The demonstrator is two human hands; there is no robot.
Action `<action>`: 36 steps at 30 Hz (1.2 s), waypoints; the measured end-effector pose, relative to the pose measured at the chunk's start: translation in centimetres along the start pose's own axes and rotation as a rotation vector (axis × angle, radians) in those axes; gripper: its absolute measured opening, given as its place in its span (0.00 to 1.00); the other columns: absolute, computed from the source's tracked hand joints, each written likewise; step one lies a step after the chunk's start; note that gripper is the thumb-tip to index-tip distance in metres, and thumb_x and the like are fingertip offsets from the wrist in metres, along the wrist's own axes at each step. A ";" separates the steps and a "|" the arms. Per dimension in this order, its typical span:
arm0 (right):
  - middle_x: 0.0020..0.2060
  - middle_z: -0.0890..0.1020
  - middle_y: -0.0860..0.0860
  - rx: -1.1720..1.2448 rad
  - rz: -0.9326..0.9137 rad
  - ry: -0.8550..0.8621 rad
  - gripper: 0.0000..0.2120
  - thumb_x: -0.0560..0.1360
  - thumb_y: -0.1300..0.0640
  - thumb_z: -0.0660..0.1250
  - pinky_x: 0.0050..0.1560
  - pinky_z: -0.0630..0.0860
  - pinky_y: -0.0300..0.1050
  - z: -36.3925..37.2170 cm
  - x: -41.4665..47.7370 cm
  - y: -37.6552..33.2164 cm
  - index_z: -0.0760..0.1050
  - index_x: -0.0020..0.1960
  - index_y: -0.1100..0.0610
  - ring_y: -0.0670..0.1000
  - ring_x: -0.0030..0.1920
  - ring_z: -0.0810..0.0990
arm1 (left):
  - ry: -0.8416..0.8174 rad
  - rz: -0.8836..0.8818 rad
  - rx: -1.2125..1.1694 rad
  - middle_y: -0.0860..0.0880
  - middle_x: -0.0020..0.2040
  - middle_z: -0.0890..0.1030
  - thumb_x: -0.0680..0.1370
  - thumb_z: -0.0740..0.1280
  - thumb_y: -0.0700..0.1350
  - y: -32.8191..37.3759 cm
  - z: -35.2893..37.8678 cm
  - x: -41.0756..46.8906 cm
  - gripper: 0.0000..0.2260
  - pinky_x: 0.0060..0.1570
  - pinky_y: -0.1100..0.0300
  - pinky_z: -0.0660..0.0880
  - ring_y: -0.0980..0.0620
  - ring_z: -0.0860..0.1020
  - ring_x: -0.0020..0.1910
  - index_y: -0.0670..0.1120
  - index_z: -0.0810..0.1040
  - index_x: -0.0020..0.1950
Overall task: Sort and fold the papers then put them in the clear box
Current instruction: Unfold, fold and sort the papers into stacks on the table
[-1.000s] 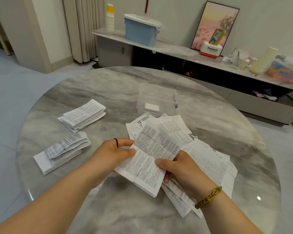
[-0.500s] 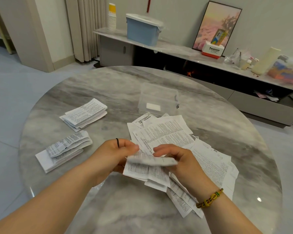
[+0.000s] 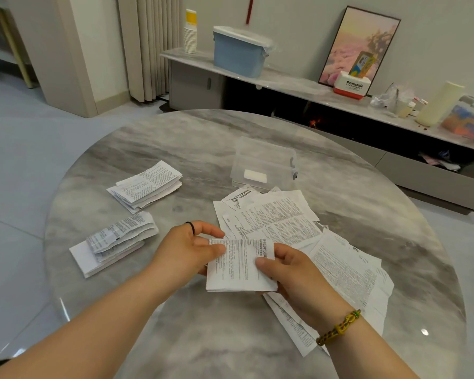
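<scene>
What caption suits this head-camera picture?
Left hand and right hand hold a folded paper over loose sheets; near stack and far stack lie left, clear box behind.

My left hand [image 3: 186, 250] wears a thin black band [image 3: 190, 226] looped round the index finger, narrow and plain, much like a hair tie. My right hand [image 3: 293, 272] carries at the wrist a braided cord bracelet [image 3: 340, 326] of yellow, green and darker strands, gathered into a thick yellow knot on top. Both my forearms run bare from wrist to the frame's lower edge, thumbnails short and plain.
</scene>
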State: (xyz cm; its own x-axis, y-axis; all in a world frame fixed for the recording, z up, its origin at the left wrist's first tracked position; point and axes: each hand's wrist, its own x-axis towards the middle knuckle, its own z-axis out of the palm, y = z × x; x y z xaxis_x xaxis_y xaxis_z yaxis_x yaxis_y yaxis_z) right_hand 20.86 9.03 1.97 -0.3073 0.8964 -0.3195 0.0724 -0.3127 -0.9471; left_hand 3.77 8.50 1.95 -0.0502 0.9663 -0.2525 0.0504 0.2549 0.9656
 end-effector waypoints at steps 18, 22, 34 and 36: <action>0.39 0.78 0.47 -0.277 -0.126 0.011 0.12 0.76 0.67 0.59 0.26 0.67 0.26 9.9 9.1 -4.7 0.76 0.56 0.59 0.42 0.34 0.73 | 0.466 -0.043 0.634 0.51 0.55 0.69 0.72 0.71 0.43 -1.7 -16.1 -2.8 0.19 0.47 0.61 0.65 0.54 0.68 0.50 0.48 0.73 0.62; 0.53 0.81 0.59 -0.475 -0.118 -0.037 0.12 0.74 0.67 0.60 0.46 0.74 0.40 13.8 11.5 -4.6 0.76 0.55 0.65 0.52 0.47 0.78 | 0.356 -0.155 0.764 0.48 0.66 0.67 0.70 0.72 0.47 -3.4 -17.5 -2.8 0.29 0.54 0.62 0.68 0.51 0.71 0.58 0.48 0.67 0.69; 0.50 0.76 0.54 -1.065 -0.060 -0.149 0.01 0.74 0.59 0.63 0.53 0.71 0.46 16.9 13.5 -0.9 0.71 0.45 0.55 0.55 0.54 0.73 | 0.263 -0.059 1.004 0.53 0.70 0.63 0.70 0.70 0.55 -5.6 -16.1 -0.9 0.38 0.66 0.62 0.63 0.52 0.61 0.70 0.51 0.55 0.74; 0.56 0.73 0.54 -1.154 -0.106 -0.098 0.05 0.74 0.57 0.63 0.56 0.66 0.45 16.9 13.3 -0.4 0.70 0.49 0.53 0.56 0.59 0.69 | 0.264 -0.053 0.997 0.52 0.71 0.62 0.70 0.70 0.54 -5.6 -16.0 -0.7 0.39 0.66 0.61 0.62 0.51 0.60 0.71 0.51 0.53 0.75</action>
State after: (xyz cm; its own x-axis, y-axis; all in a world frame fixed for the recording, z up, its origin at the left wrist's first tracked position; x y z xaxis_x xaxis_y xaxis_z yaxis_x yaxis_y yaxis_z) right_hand 0.69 15.81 -1.37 -0.4324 0.8568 -0.2810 0.8476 0.2799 -0.4509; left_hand -12.41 5.81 -2.33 -0.2876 0.9450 -0.1558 0.8397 0.3271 0.4334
